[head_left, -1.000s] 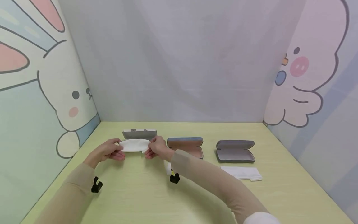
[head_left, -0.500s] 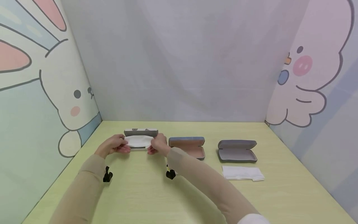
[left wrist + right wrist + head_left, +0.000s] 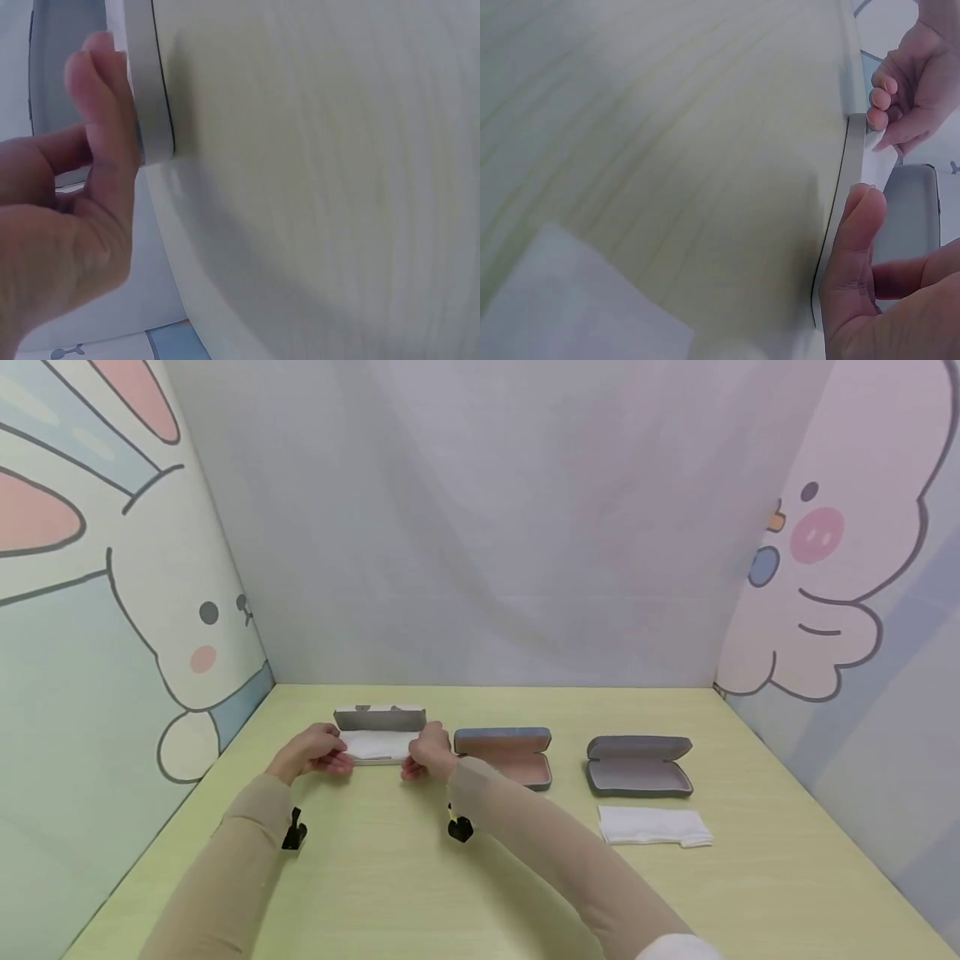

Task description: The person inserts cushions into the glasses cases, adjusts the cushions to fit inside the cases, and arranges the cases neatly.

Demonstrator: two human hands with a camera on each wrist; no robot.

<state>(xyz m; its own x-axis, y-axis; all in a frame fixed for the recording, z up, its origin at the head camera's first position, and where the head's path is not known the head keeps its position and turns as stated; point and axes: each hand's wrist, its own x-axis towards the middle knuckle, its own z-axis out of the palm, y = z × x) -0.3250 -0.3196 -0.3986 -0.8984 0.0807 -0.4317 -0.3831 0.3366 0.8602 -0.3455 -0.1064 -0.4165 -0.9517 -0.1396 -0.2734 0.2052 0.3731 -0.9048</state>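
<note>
A folded white cloth lies in the base of the open glasses case at the back left, its grey-lined lid standing up. My left hand pinches the left end of the cloth, with its other fingers at the case's front wall. At the right end my right hand holds the cloth between thumb and fingers. In the right wrist view the left hand shows beyond the case's far end. The exact grip of the right fingertips is partly hidden.
An open blue case with pink lining stands right of my right hand. Farther right is an open grey case, with a folded white cloth before it. Another white cloth lies on the table, hidden by my arm in the head view.
Both hands have carried the white cloth slightly back and right, over the left case, and lowered it into the base. It now lies flatter.
</note>
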